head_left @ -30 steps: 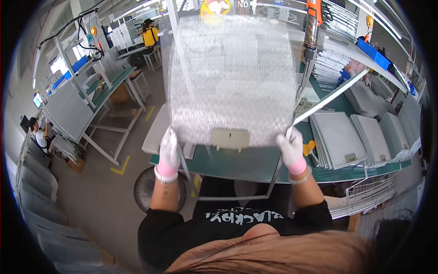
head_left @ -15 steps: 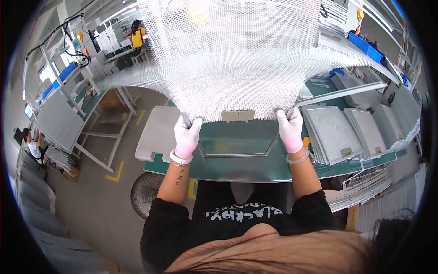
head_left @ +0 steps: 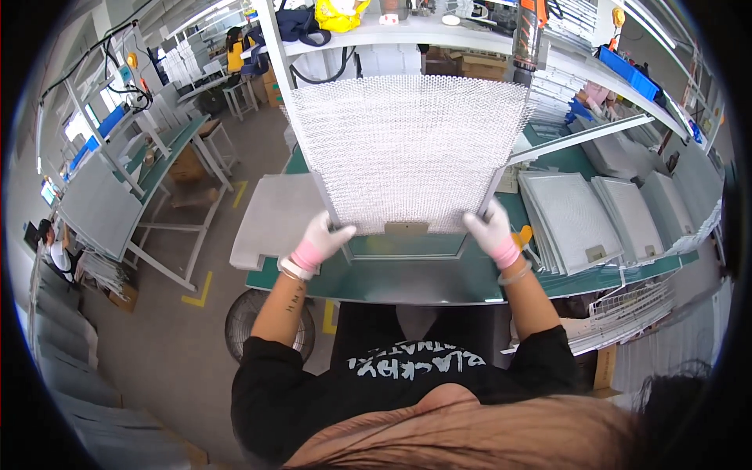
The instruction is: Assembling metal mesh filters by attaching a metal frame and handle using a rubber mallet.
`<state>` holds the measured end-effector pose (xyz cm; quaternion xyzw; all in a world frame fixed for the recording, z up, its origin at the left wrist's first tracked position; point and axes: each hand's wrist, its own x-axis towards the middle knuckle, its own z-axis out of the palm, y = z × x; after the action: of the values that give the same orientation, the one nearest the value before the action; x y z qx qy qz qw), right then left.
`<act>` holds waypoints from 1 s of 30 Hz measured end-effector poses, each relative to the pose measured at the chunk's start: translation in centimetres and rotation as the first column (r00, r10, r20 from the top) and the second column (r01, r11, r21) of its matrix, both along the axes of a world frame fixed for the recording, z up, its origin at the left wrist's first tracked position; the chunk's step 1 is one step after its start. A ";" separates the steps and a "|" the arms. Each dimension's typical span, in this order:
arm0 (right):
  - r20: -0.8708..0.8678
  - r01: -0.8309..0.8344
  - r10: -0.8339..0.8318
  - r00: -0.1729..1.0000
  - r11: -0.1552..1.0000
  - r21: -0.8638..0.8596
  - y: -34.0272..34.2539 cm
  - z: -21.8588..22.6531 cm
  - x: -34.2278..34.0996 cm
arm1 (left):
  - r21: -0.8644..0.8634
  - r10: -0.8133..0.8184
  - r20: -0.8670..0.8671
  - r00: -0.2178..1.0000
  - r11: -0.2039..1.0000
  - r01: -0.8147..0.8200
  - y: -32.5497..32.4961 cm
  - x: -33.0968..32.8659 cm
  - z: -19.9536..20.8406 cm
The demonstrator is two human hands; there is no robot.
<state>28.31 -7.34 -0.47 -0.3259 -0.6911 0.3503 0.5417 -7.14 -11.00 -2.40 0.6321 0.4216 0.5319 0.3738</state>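
Observation:
A silvery expanded-metal mesh panel (head_left: 407, 157) stands tilted up in front of me. A small beige metal plate (head_left: 407, 228) sits at the middle of its near edge. My left hand (head_left: 323, 237), in a white glove with a pink cuff, closes on the panel's near left corner. The near right corner is gripped by my right hand (head_left: 490, 227), gloved the same way. Below the panel, a thin metal frame (head_left: 403, 257) lies on the green table (head_left: 376, 290); the panel hides its far part.
Mesh panels (head_left: 572, 219) lean in stacks at the right. Pale flat sheets (head_left: 274, 215) lie at the left. A power screwdriver (head_left: 529, 39) hangs by the shelf (head_left: 399, 34). A floor fan (head_left: 270, 321) stands beside the table; a person (head_left: 59, 251) sits far left.
The mesh panel has come down and nearer, its far end dropping from above the shelf to below it. Both hands moved slightly toward me and still hold its corners.

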 end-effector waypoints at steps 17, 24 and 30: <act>-0.254 0.115 -0.105 0.962 0.993 0.026 2.6 4.6 -2.4 | 0.209 0.053 0.397 0.916 0.967 -0.146 1.6 2.2 4.7; -0.104 0.130 -0.135 0.985 0.990 -0.051 2.5 -2.0 -2.2 | 0.044 0.182 0.273 0.945 0.979 -0.201 1.7 1.7 -2.5; -0.112 0.060 -0.070 0.991 0.994 -0.092 2.2 -1.7 -1.6 | 0.023 0.110 0.253 0.961 0.992 -0.120 1.4 0.7 -2.5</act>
<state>26.72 -5.15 -2.16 -0.3512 -0.6316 0.3806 0.5769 -6.40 -9.58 -4.94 0.5411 0.3967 0.6365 0.3804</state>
